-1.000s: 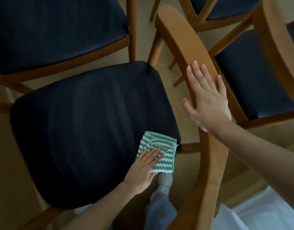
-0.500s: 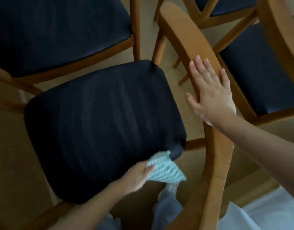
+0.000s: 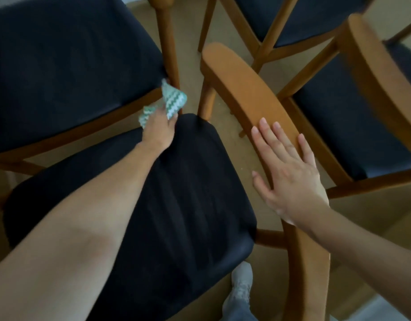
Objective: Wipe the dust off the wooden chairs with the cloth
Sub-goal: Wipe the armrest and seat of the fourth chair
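A wooden chair with a black padded seat [image 3: 181, 205] stands right below me, its curved wooden backrest [image 3: 246, 89] running along the right. My left hand [image 3: 159, 128] reaches across the seat to its far edge and grips a green-and-white zigzag cloth [image 3: 173, 100], which is bunched and blurred. The cloth hangs near the wooden leg [image 3: 168, 49] of the chair at the upper left. My right hand [image 3: 290, 179] lies flat on the backrest with the fingers straight and spread.
Similar wooden chairs with dark seats stand close around: one at upper left [image 3: 60, 66], one at the right [image 3: 350, 126], another at the top [image 3: 304, 17]. Narrow strips of tan floor [image 3: 190, 42] show between them. My shoe [image 3: 241, 286] stands under the near seat.
My left hand has picked the cloth up from the near right corner of the seat and carried it across to the far edge. The right hand has stayed on the backrest.
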`<action>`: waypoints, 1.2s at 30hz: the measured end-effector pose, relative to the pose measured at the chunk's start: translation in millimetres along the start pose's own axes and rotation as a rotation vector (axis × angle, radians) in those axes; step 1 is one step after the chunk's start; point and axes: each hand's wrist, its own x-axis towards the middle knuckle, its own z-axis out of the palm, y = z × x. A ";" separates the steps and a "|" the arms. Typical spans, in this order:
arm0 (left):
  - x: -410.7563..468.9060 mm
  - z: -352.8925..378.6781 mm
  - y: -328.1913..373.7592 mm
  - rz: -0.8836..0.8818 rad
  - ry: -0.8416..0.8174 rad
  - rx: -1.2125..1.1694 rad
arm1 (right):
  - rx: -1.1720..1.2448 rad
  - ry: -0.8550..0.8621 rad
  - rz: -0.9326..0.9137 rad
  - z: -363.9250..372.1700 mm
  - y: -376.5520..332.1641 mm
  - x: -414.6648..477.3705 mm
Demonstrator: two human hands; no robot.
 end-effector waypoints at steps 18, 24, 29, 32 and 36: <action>-166.5 90.3 27.9 0.521 -0.376 0.304 | -0.002 -0.032 0.005 -3.6 -3.3 -0.9; -275.8 99.0 18.0 0.563 -0.577 0.354 | -0.002 -0.050 0.013 -4.9 -3.9 -1.2; -313.5 84.0 3.0 0.673 -0.768 0.434 | 0.000 -0.049 0.012 -5.5 -4.0 -1.6; -326.7 71.3 -4.5 0.762 -0.846 0.542 | -0.006 -0.040 0.011 -6.5 -4.0 -1.6; -331.4 64.4 6.1 0.593 -0.940 0.452 | -0.009 -0.061 0.014 -8.3 -4.5 -1.9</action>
